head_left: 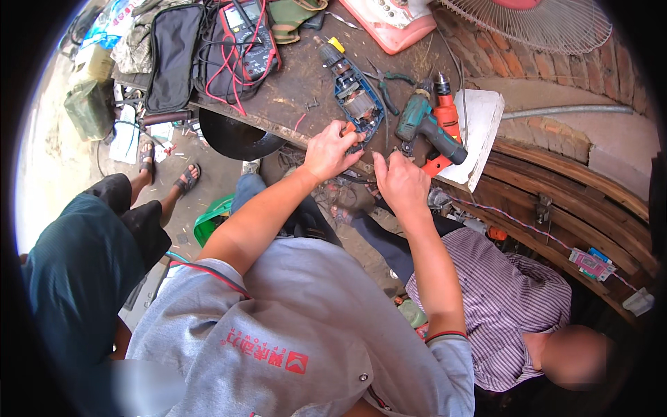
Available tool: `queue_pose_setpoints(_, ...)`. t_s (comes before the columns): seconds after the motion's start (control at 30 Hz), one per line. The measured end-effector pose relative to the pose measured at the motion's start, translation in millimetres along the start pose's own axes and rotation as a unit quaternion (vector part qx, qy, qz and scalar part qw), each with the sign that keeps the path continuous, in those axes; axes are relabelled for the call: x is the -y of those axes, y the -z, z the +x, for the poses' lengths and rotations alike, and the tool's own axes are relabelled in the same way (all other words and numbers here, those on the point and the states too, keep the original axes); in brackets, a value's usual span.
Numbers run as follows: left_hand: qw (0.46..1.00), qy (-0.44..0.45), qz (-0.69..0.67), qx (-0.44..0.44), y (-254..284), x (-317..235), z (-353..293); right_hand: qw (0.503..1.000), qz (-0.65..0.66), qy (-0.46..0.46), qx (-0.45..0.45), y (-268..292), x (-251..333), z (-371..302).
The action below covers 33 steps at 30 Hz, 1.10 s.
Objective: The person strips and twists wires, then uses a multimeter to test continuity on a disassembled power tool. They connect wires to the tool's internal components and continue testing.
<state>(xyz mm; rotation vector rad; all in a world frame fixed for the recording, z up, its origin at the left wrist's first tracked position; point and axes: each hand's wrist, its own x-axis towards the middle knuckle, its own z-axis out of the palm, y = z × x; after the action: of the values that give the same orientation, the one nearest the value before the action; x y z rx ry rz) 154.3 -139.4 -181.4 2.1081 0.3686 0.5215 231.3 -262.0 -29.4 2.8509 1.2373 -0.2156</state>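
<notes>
On the wooden table lies an opened drill [360,104], its blue half-shell showing the motor and gears. My left hand [331,153] is at the near, handle end of this drill, thumb and fingers pinched together around a small orange piece [348,128] whose kind I cannot make out. Just to the right, my right hand [404,182] is closed at the table's near edge, its fingers curled. Whatever it grips, if anything, is hidden. A teal cordless drill [417,115] lies beyond the right hand, beside an orange drill [447,115].
Pliers [386,87] lie between the drills. A multimeter [251,45] with red leads rests on a black case [174,59] at the left. A white board [481,125], pink fan base [389,24] and fan guard [535,24] are at the right. Two people sit or stand close by.
</notes>
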Motion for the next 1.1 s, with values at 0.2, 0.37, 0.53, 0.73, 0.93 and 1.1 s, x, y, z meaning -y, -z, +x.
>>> queue_pose_setpoints(0.2,1.000,-0.004,0.003,0.004,0.4,-0.8,0.0,0.999,0.040,0.000,-0.011,-2.7,0.4,0.2)
queue_pose_setpoints(0.37,1.000,-0.009,0.001,-0.002,2.2,-0.4,0.8,0.992,0.122,0.014,-0.043,0.1,4.8,3.6)
queue_pose_setpoints(0.53,1.000,-0.008,-0.003,0.007,3.9,-0.8,1.8,1.000,0.022,-0.017,0.015,6.3,5.9,5.6)
queue_pose_setpoints(0.73,1.000,-0.017,-0.001,-0.009,3.3,-1.2,1.4,1.000,-0.002,-0.016,-0.002,0.2,6.8,0.4)
queue_pose_setpoints(0.93,1.000,-0.018,0.009,-0.009,2.0,0.2,0.7,0.998,0.053,-0.027,-0.001,1.0,8.2,4.8)
queue_pose_setpoints(1.1,1.000,-0.018,0.004,-0.004,3.3,-0.1,2.1,0.995,0.068,0.015,-0.064,-2.6,3.6,-0.2)
